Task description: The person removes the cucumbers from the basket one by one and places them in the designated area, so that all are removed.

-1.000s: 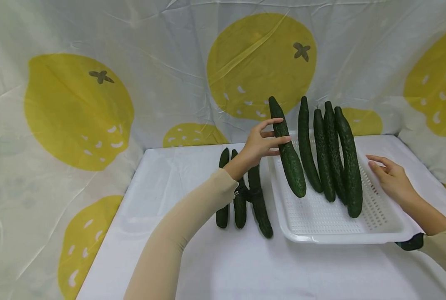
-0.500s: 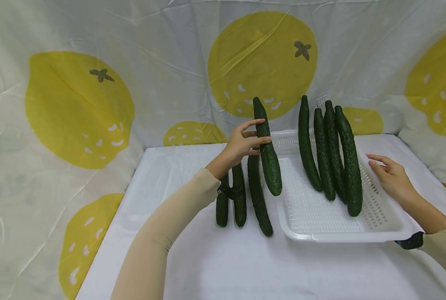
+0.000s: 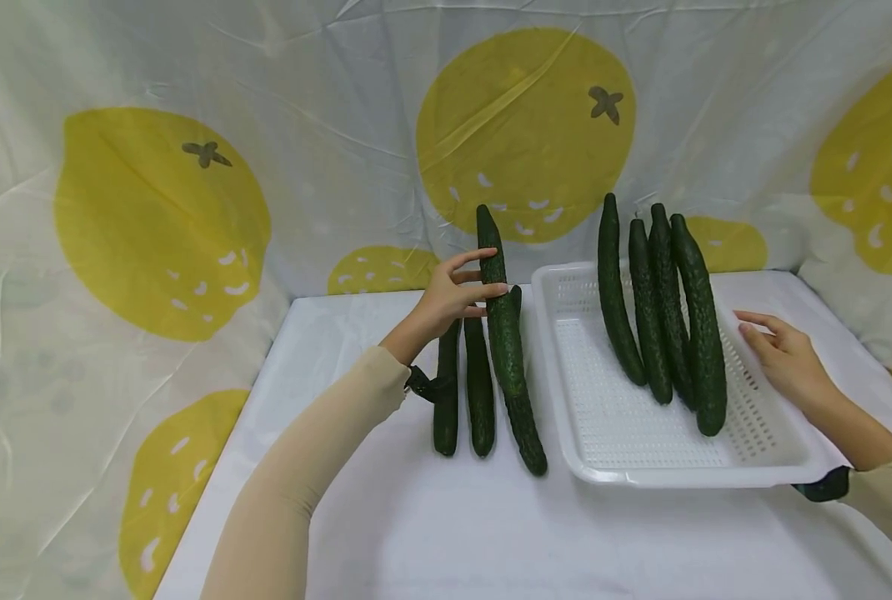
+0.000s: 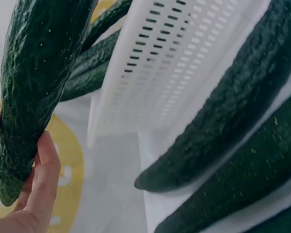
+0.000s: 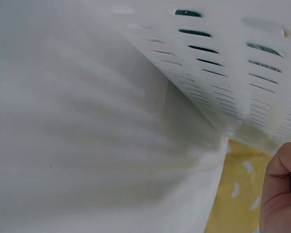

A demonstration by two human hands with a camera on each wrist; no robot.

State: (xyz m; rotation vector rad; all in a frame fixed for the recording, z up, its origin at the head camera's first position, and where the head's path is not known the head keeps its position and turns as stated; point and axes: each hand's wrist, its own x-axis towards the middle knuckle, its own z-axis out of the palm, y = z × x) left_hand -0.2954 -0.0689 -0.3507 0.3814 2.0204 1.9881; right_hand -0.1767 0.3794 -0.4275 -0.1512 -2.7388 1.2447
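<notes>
My left hand pinches a dark green cucumber near its upper end, thumb and fingers round it. This cucumber is upright and slightly tilted, overlapping the rightmost of three cucumbers on the table in the head view. Those are a left cucumber, a middle cucumber and a right cucumber. In the left wrist view the held cucumber stands beside the white basket. At the right rim of the white perforated basket, my right hand grips the edge with curled fingers.
Several cucumbers lean side by side against the far right part of the basket, their tips above its rim. A white cloth covers the table. Behind it hangs a lemon-print curtain.
My left hand has carried the cucumber leftward from over the basket's left side to above the cucumbers on the table. The right hand and the basket have stayed put.
</notes>
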